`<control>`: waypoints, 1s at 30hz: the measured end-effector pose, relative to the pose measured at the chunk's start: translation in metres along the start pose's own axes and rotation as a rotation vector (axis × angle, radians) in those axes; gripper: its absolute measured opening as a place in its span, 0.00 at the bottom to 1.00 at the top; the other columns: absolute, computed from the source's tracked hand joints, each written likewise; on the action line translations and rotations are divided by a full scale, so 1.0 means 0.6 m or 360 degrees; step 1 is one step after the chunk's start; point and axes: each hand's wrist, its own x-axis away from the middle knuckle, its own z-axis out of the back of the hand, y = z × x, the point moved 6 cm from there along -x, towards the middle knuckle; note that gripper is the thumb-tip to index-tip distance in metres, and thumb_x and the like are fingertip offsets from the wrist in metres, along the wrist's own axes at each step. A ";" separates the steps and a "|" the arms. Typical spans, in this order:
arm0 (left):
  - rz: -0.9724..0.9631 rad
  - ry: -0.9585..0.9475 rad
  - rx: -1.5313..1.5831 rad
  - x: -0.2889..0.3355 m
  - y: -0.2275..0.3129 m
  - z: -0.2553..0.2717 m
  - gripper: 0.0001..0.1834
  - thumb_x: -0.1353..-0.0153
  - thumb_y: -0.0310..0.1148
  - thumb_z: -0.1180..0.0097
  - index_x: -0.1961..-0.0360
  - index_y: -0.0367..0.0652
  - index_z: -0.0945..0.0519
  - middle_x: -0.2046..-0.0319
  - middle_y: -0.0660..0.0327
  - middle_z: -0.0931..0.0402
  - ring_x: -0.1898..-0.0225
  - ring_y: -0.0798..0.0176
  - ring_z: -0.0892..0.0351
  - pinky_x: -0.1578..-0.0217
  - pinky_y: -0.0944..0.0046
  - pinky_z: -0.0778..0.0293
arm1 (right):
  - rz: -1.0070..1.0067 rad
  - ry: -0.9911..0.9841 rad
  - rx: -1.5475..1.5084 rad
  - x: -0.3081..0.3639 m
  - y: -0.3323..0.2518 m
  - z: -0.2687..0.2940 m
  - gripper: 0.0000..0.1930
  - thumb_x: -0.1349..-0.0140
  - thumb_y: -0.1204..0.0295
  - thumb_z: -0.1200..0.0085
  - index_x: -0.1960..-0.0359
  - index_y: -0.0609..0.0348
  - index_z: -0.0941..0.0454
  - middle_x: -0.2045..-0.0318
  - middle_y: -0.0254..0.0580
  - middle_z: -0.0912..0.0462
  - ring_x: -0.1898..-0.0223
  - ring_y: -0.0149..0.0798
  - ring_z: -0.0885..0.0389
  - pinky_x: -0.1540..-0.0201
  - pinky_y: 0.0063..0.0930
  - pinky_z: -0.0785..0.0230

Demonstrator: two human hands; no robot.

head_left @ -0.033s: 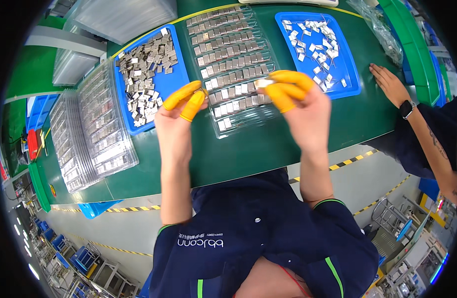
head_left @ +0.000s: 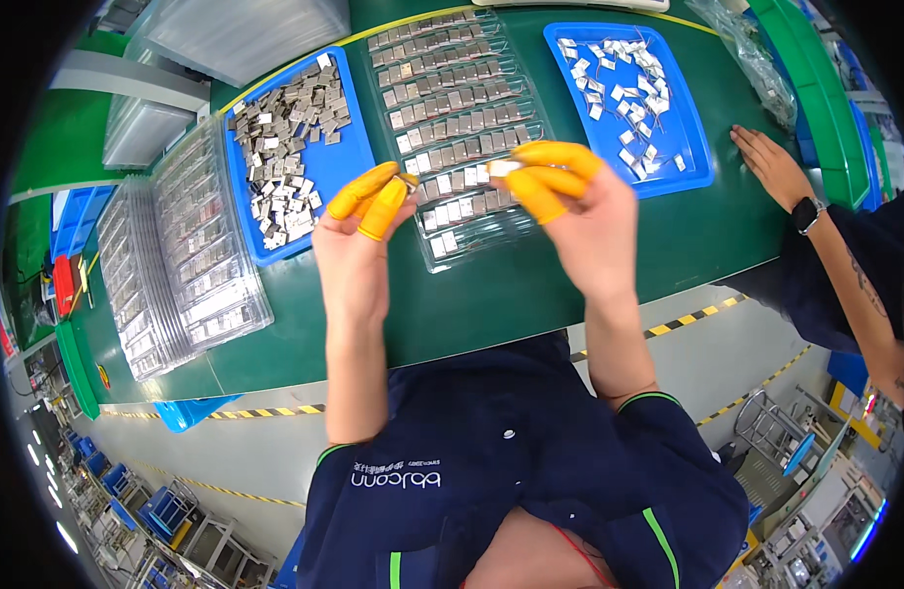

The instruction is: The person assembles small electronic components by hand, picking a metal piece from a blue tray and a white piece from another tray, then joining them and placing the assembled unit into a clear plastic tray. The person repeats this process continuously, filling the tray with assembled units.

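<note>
Yellow finger cots cover several fingertips on both hands. My left hand is closed in a pinch on a small metal plate, mostly hidden by the fingers. Opposite it, my right hand pinches a small white rectangular piece between thumb and fingers. The two pieces are apart, held above a clear plastic tray with rows of small grey and white pieces. A blue tray with a pile of small metal plates is left of my left hand. Beyond my right hand, another blue tray holds white pieces with thin leads.
Stacked clear trays of filled rows stand on the green table at left. More clear plastic trays are at the back left. A co-worker's hand with a watch rests on the table at right, near a green bin.
My right hand has moved left with the white piece, closer to my left hand. My left hand has shifted slightly right. The trays and the co-worker's hand stay in place.
</note>
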 end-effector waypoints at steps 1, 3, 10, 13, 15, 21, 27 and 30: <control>0.0041 0.0006 0.0184 0.005 -0.011 -0.002 0.13 0.45 0.23 0.42 0.58 0.34 0.24 0.66 0.56 0.21 0.63 0.65 0.21 0.58 0.68 0.25 | -0.0026 -0.0064 -0.0135 -0.002 0.013 -0.013 0.12 0.48 0.81 0.42 0.60 0.66 0.23 0.65 0.38 0.18 0.63 0.29 0.20 0.59 0.19 0.29; 0.0114 -0.0015 0.0400 0.014 -0.029 -0.008 0.13 0.45 0.22 0.43 0.57 0.33 0.24 0.64 0.55 0.22 0.62 0.63 0.21 0.56 0.66 0.25 | 0.0074 -0.0081 -0.0127 -0.003 0.021 -0.021 0.11 0.49 0.80 0.41 0.61 0.64 0.21 0.65 0.38 0.17 0.64 0.29 0.20 0.60 0.19 0.29; 0.0186 -0.0120 0.0432 0.030 -0.057 -0.013 0.13 0.47 0.20 0.42 0.59 0.32 0.24 0.63 0.53 0.22 0.62 0.60 0.20 0.57 0.65 0.24 | 0.0042 -0.0133 0.0123 0.004 0.029 -0.022 0.10 0.51 0.78 0.38 0.65 0.62 0.17 0.67 0.38 0.16 0.66 0.28 0.20 0.60 0.20 0.29; 0.0210 -0.0127 0.0306 0.033 -0.060 -0.011 0.13 0.48 0.19 0.41 0.60 0.31 0.23 0.64 0.53 0.22 0.64 0.60 0.20 0.59 0.66 0.23 | 0.0015 -0.0180 0.0119 0.006 0.038 -0.017 0.10 0.52 0.78 0.38 0.65 0.62 0.17 0.67 0.38 0.16 0.66 0.28 0.20 0.60 0.20 0.29; 0.0216 -0.0127 0.0199 0.036 -0.057 -0.012 0.13 0.50 0.18 0.40 0.61 0.30 0.22 0.64 0.53 0.21 0.64 0.61 0.19 0.59 0.66 0.23 | 0.0035 -0.0209 0.0219 0.010 0.035 -0.011 0.10 0.53 0.78 0.38 0.66 0.62 0.17 0.68 0.38 0.16 0.67 0.29 0.21 0.61 0.21 0.29; -0.0059 -0.0225 -0.0338 0.060 -0.033 -0.010 0.10 0.54 0.17 0.37 0.67 0.29 0.20 0.68 0.53 0.20 0.67 0.61 0.19 0.61 0.66 0.24 | 0.0383 -0.0461 0.0406 0.029 0.021 0.000 0.10 0.58 0.80 0.35 0.70 0.62 0.17 0.72 0.38 0.17 0.68 0.31 0.22 0.64 0.22 0.30; 0.0209 -0.0580 -0.0089 0.093 -0.063 -0.004 0.10 0.55 0.16 0.37 0.68 0.28 0.19 0.69 0.52 0.20 0.68 0.61 0.19 0.64 0.66 0.22 | -0.0351 -0.0816 -0.0250 0.066 0.065 -0.015 0.13 0.61 0.82 0.33 0.69 0.64 0.18 0.68 0.39 0.18 0.67 0.30 0.22 0.61 0.22 0.30; 0.0457 -0.0588 0.0001 0.101 -0.082 0.000 0.10 0.55 0.16 0.37 0.68 0.28 0.20 0.70 0.52 0.20 0.70 0.62 0.19 0.65 0.67 0.22 | -0.0566 -0.0878 -0.0425 0.073 0.080 -0.022 0.13 0.63 0.83 0.33 0.71 0.67 0.19 0.69 0.42 0.20 0.67 0.33 0.21 0.62 0.24 0.29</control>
